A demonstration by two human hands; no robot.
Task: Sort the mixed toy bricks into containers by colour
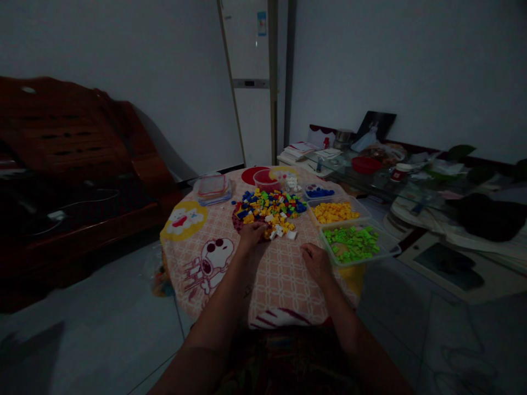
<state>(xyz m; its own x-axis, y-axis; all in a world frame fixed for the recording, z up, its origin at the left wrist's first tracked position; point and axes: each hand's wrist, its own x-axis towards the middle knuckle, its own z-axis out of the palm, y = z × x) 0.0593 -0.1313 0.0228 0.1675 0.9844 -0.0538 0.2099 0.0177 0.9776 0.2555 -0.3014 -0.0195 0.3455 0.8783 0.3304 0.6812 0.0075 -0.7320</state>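
Note:
A heap of mixed toy building bricks (272, 203) in yellow, blue, red, green and white lies on the round table. At the heap's near left edge, the fingers of my left hand (252, 235) are pressed together against the bricks; what lies between the tips is too dark to make out. Loose white bricks (292, 235) and yellow ones lie just to its right. My right hand (316, 260) rests near the tablecloth with curled fingers, left of a clear tub of green bricks (354, 241). Whatever it may hold is hidden. Behind that tub are tubs of yellow bricks (335, 212) and blue bricks (320, 192).
A patterned pink cloth (284, 291) covers the table. Stacked clear lids or boxes (213, 189) stand at the back left, a round pink container (267, 180) at the back. A cluttered glass table (349, 170) is to the right, a wooden bench (74, 164) to the left.

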